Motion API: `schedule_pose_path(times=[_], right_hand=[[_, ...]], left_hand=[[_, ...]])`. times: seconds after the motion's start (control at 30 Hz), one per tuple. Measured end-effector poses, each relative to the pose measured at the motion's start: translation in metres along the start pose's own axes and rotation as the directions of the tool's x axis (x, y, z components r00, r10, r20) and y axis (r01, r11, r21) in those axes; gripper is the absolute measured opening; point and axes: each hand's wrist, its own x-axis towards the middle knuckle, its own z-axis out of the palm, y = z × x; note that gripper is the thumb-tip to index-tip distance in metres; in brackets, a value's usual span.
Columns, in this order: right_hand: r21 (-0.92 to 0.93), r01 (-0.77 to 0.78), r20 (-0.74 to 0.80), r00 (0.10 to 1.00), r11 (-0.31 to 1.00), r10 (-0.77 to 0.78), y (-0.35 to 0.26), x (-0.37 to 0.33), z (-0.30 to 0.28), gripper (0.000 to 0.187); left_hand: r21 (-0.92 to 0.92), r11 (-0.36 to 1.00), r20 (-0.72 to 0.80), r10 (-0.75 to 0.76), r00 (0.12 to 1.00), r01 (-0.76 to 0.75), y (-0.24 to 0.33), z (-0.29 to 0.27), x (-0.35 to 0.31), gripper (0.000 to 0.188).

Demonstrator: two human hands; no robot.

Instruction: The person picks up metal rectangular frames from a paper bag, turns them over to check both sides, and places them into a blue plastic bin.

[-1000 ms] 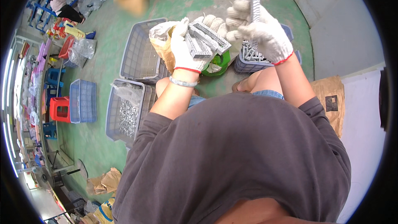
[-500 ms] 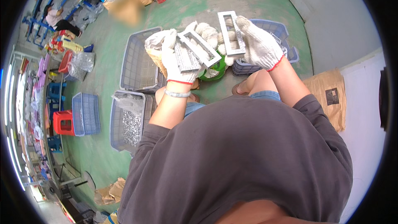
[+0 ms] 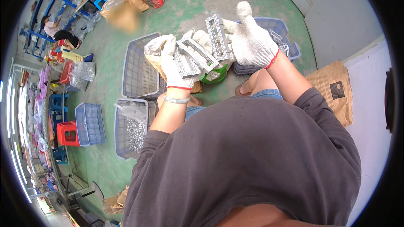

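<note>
In a white knitted glove, my left hand (image 3: 176,69) holds several silver rectangular metal frames (image 3: 198,54) fanned across its palm and fingers. Another such frame (image 3: 216,37), with a sparkly patterned face, stands nearly upright at the fingers of my gloved right hand (image 3: 253,44). That hand's thumb points up, away from the frame; the fingertips are partly hidden behind it. Beyond my hands lie a pale crumpled bag (image 3: 154,50) and a green bag (image 3: 216,75), both partly covered.
A grey-blue crate (image 3: 136,65) stands at the left, with another (image 3: 120,130) of small shiny parts nearer. A third crate (image 3: 269,22) at the right contains metal frames. A brown paper sack (image 3: 334,90) leans by the wall. A person (image 3: 59,29) sits far left.
The frame at my right hand has turned, showing its patterned face, and moved left toward the others. My right thumb has swung up off it. The left hand still holds its frames.
</note>
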Motion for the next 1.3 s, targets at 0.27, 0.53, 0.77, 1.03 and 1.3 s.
schedule_pose_path(times=[0.27,0.53,0.77,1.03,1.3], right_hand=[[-0.507,-0.032,-0.171,0.983,0.862,-0.063,0.003,0.006,0.015,0.061],[-0.755,-0.261,-0.332,0.943,0.601,-0.009,-0.003,0.017,0.032,0.054],[-0.955,-0.081,-0.136,0.974,0.284,-0.18,0.01,0.022,0.027,0.055],[-0.978,0.016,0.048,0.988,-0.208,-0.149,0.056,0.037,-0.033,0.065],[-0.998,0.06,0.05,0.959,0.028,-0.279,0.052,0.052,-0.015,0.092]], left_hand=[[0.447,0.89,-0.345,0.268,0.899,-0.094,-0.012,0.011,0.001,0.063],[0.245,0.952,-0.296,0.255,0.921,-0.185,-0.004,-0.016,0.0,0.047],[0.216,0.961,-0.228,0.22,0.948,-0.171,0.0,-0.022,-0.003,0.052],[0.142,0.952,-0.23,0.3,0.926,-0.273,0.005,-0.079,-0.008,0.042],[-0.16,0.976,-0.023,0.148,0.989,-0.15,0.026,-0.054,-0.009,0.072]])
